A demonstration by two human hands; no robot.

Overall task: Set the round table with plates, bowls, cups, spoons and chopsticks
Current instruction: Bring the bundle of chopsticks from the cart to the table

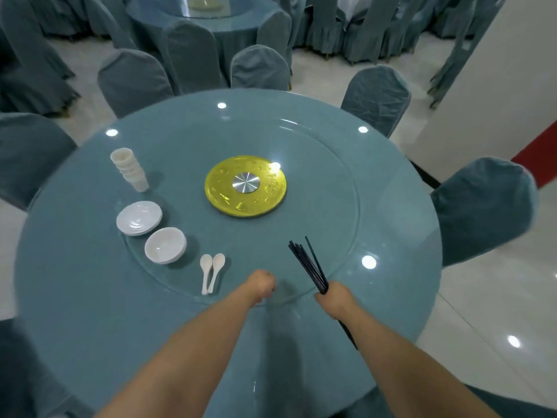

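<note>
Two bare forearms reach in from the near edge; the right hand [333, 294] holds a bundle of thin black chopsticks [307, 265] fanned out above it, their lower ends passing under the wrist, while the left hand [262, 286] hangs curled into a loose fist over the rim of the clear glass turntable [346, 188], holding nothing that can be seen; the round worktop [401, 254] wears a smooth teal cloth.

Nothing is yet laid at any seat, so the step in hand is probably dealing out chopsticks; it would go best if the left hand drew one pair at a time from the fanned tips, the right keeping the rest squared, and laid each pair parallel on the cloth outside the glass.

On the turntable's left side wait a leaning stack of ribbed white cups [130, 169], a small pile of glossy white plates [139, 218], white bowls [165, 245] nested just beside it, and two white ceramic spoons [212, 272] side by side; a yellow disc with a brushed-metal hub [245, 185] marks the centre.
</note>
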